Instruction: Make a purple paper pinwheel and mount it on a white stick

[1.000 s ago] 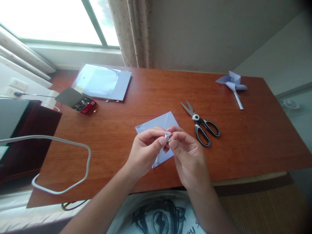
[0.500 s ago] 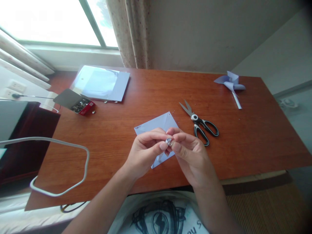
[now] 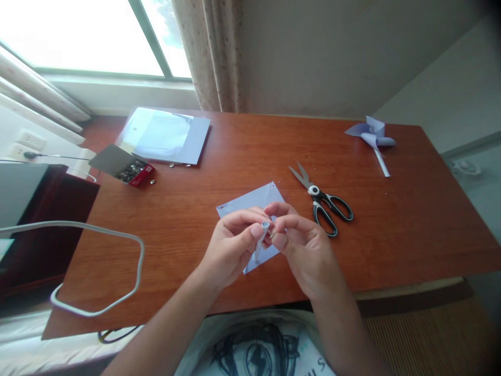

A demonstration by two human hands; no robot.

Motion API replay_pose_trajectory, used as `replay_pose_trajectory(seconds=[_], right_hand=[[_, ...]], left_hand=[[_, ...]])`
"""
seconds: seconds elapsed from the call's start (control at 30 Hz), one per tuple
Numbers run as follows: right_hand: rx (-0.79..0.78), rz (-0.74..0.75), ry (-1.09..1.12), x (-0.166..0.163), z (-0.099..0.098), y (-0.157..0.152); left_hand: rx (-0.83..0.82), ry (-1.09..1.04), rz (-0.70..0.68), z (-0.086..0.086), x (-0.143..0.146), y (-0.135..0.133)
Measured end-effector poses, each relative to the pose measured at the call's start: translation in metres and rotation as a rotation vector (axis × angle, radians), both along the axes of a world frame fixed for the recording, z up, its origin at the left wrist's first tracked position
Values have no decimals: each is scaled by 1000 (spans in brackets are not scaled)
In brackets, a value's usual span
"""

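My left hand [image 3: 230,249] pinches a thin rolled paper stick [image 3: 261,239] near its top end, over the front of the wooden table [image 3: 235,156]. My right hand [image 3: 303,245] is closed beside it, fingertips pressing a small metal pin against the stick's tip. Under both hands lies a pale blue square of paper [image 3: 252,201] with diagonal creases. Black-handled scissors [image 3: 323,200] lie just right of my right hand, blades slightly apart.
A finished pale blue paper pinwheel [image 3: 373,137] lies at the far right. A red box of metal pins [image 3: 131,169] and a sleeve of blue paper [image 3: 166,134] sit at the back left. A white cable [image 3: 97,266] loops over the left edge.
The stick has tilted a little and more of it shows below my left thumb. My right fingers have shifted slightly at its tip. The paper and scissors lie as before.
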State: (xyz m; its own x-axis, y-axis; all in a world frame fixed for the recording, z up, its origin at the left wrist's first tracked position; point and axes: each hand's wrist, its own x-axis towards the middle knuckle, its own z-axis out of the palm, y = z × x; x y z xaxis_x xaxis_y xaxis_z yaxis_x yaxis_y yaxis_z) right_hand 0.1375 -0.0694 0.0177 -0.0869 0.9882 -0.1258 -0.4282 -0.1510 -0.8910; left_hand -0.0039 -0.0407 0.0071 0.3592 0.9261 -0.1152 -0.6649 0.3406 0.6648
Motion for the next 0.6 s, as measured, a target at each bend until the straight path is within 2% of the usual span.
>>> replay_pose_trajectory(seconds=[0.3, 0.47, 0.6], right_hand=[[29, -4, -24, -5, 1, -3], [15, -51, 9, -11, 2, -3], [10, -30, 23, -12, 4, -4]], left_hand=[[-79, -3, -9, 0, -3, 1], [-57, -16, -7, -2, -4, 0], [-42, -30, -12, -1, -4, -1]])
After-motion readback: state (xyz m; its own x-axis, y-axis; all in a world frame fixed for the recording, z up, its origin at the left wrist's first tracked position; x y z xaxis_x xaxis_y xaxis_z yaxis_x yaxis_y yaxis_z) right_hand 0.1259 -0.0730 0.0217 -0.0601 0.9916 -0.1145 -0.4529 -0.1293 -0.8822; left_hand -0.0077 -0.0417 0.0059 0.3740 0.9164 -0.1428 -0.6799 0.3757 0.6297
